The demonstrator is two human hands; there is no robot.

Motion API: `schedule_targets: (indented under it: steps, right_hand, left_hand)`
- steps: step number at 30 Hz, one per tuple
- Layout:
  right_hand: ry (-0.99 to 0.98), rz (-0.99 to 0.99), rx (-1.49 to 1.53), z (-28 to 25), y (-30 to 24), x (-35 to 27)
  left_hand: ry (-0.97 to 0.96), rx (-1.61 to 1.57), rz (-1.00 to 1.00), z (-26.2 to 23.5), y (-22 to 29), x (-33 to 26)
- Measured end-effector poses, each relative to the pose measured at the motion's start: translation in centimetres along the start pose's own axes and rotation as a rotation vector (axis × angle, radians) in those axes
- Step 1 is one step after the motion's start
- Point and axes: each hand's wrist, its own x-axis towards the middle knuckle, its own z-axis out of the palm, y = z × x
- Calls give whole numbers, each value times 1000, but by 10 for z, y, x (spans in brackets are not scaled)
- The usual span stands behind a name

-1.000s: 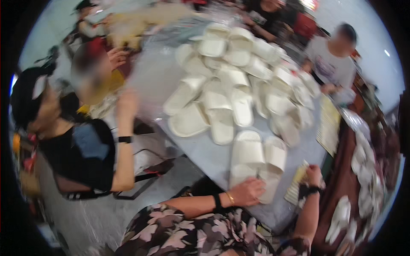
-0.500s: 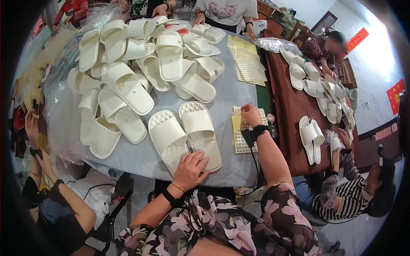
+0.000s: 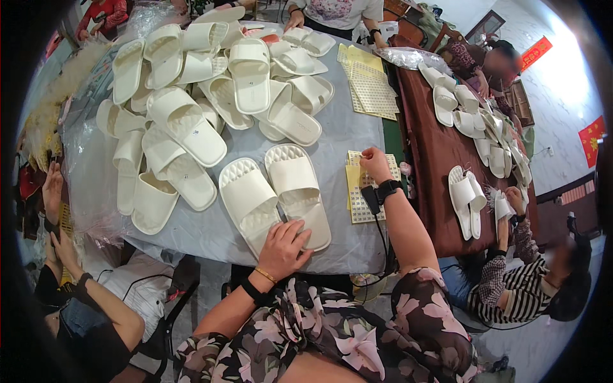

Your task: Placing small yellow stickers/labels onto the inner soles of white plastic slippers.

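A pair of white slide sandals [image 3: 276, 195] lies side by side on the grey-covered table [image 3: 211, 236] right in front of me. My left hand [image 3: 284, 246] rests, fingers spread, on the heel ends of both sandals at the near table edge. My right hand [image 3: 375, 165] is farther out to the right, fingertips pinching at a yellow and white sheet of small stickers [image 3: 361, 191] lying beside the right sandal. A black band sits on each wrist.
A heap of white slides [image 3: 211, 89] fills the far table, with more sticker sheets [image 3: 369, 86] beyond. A brown table [image 3: 434, 159] at right holds more slides, where a person in stripes [image 3: 517, 287] works. Another person [image 3: 83, 306] sits at lower left.
The view has swung from the left side of the table to the pair before me. My left hand stays on the sandal heels; my right hand has settled on the sticker sheet.
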Motion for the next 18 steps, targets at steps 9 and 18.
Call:
schedule_targets:
  steps: [9,18]
  right_hand:
    - [-20,27,0,2,2,1]
    - [-22,-3,8,-1,9,3]
  left_hand:
    - [-12,18,1,-1,-1,-1]
    - [-13,-2,5,3,-3,0]
